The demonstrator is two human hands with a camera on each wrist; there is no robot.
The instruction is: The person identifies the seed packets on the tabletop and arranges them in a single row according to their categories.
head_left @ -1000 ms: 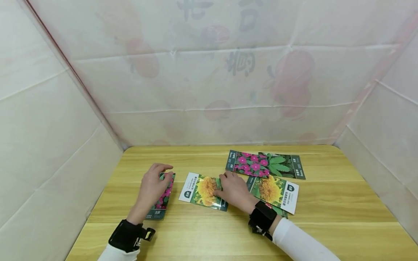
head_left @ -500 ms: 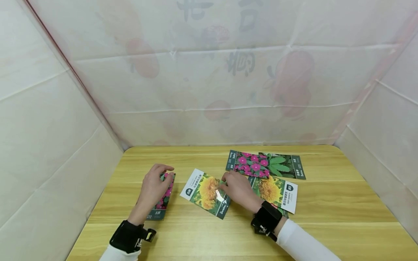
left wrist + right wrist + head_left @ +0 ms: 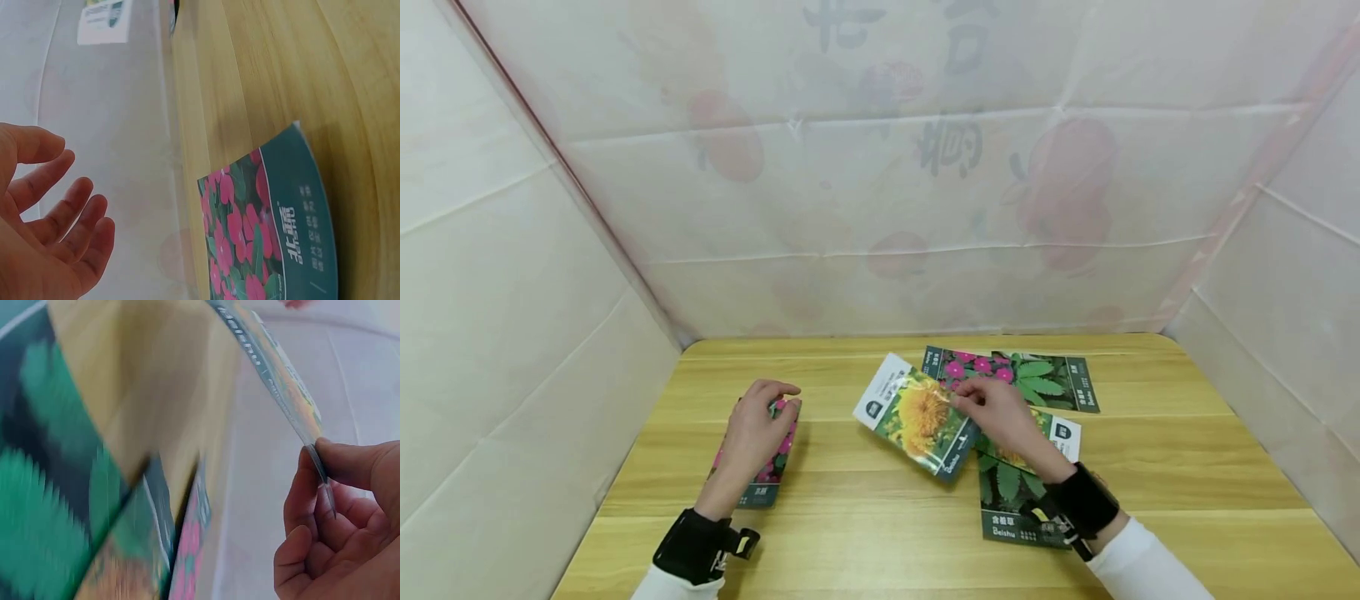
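My right hand (image 3: pixel 1002 412) pinches a yellow-flower seed packet (image 3: pixel 917 417) by its edge between thumb and fingers. In the right wrist view that packet (image 3: pixel 281 387) is seen nearly edge-on, raised off the table. My left hand (image 3: pixel 756 429) hovers with loosely bent fingers above a pink-flower seed packet (image 3: pixel 771 467) at the left. The left wrist view shows the fingers apart from this packet (image 3: pixel 250 237), holding nothing. Beside and under my right forearm lie a second yellow-flower packet (image 3: pixel 1063 435) and a green-leaf packet (image 3: pixel 1018 508), both partly hidden.
Farther back lie another pink-flower packet (image 3: pixel 940 360), partly covered by the held one, and another green-leaf packet (image 3: pixel 1056 383). The wooden table (image 3: pixel 835 533) is bounded by pale fabric walls (image 3: pixel 820 192) at the back and both sides.
My right hand has moved right and slightly back, turning and lifting the yellow-flower packet off the table. The front green-leaf packet now shows more. My left hand has hardly moved.
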